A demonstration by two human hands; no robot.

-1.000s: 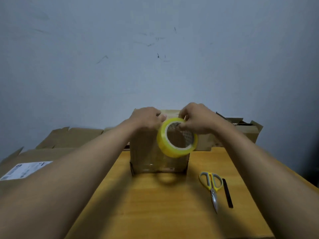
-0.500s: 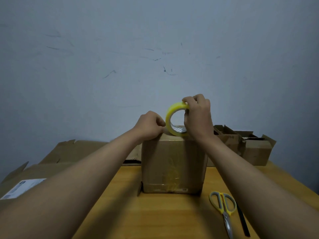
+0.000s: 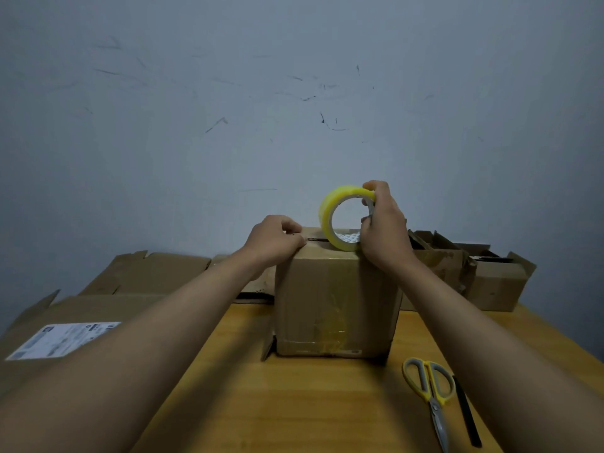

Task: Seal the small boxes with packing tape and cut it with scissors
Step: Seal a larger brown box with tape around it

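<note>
A brown cardboard box (image 3: 333, 299) stands upright in the middle of the wooden table, with old clear tape down its front. My right hand (image 3: 382, 230) grips a yellow roll of packing tape (image 3: 330, 210), held on edge above the box's top right. My left hand (image 3: 277, 238) rests with curled fingers on the box's top left edge, beside the flap seam; whether it pinches a tape end I cannot tell. Yellow-handled scissors (image 3: 428, 390) lie closed on the table to the right of the box, untouched.
Flattened cardboard with a white label (image 3: 65, 340) lies at the left. Several open small boxes (image 3: 490, 276) stand at the back right against the wall. A thin black strip (image 3: 467, 416) lies beside the scissors. The wooden table (image 3: 294, 403) extends toward me.
My right hand has lifted the tape roll from in front of the box to above its top. My left hand has stayed on the top left edge. The camera view has tilted.
</note>
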